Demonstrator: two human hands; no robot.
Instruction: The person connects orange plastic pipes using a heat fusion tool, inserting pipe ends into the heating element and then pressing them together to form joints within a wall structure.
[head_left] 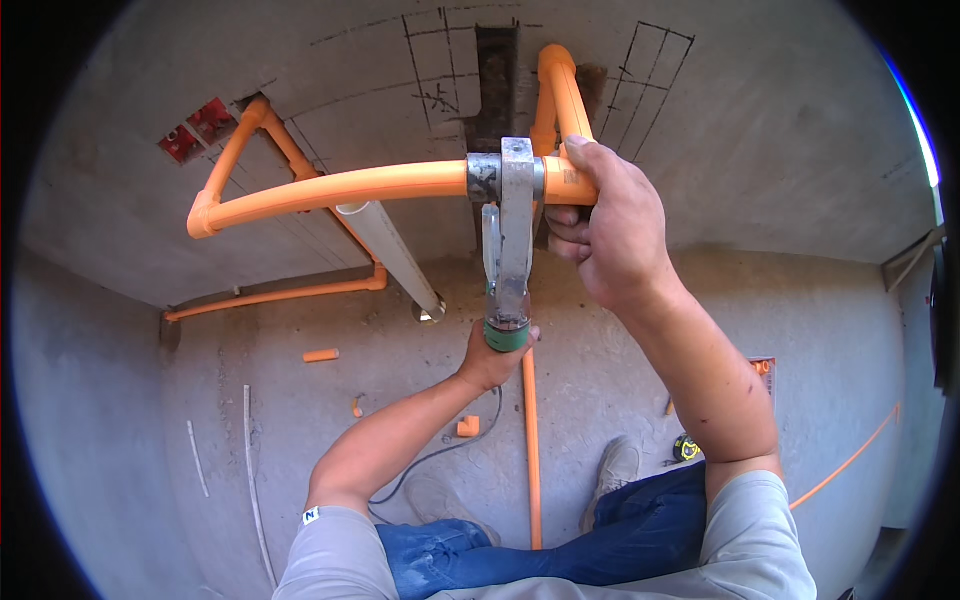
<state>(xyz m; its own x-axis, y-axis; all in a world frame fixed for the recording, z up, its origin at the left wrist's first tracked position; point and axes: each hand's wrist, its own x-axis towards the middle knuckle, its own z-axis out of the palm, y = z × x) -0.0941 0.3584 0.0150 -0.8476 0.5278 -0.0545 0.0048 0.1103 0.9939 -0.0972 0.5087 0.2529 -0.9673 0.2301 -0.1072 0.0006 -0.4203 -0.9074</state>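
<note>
The step in hand appears to be heating a joint between two plastic ends; the left hand (pixel 487 360) is wrapped around the green-collared grip of a grey metal heating tool (pixel 516 225), which stands upright with its flat head raised between the ends; the right hand (pixel 628 225) is closed on an orange plastic elbow fitting (pixel 568 182), thumb laid over its upper side and fingers curled behind; the long orange plastic pipe (pixel 340 188) comes in from the left, and its end meets the dark cylindrical metal sleeve (pixel 483 177) on the tool's near-left face, while the elbow fitting sits against the right side of the head; how deep either end is seated cannot be told; the next move, as I judge it, calls for drawing both ends off the head in a straight line, taking the tool out of the gap and bringing pipe and elbow fitting together squarely, without twisting; waiting too long could let the softened plastic cool; the pipe looks smooth and matt, with a thin dark line along its length, and it seems to bow, though the wide lens bends straight edges; it hangs out in front of the grey plastered wall (pixel 340 110), above the floor, its far end fixed in an orange plastic corner joint (pixel 203 214); the elbow fitting is thicker, with a small printed patch on its side, and joins an orange upright pipe (pixel 571 98) above.
</note>
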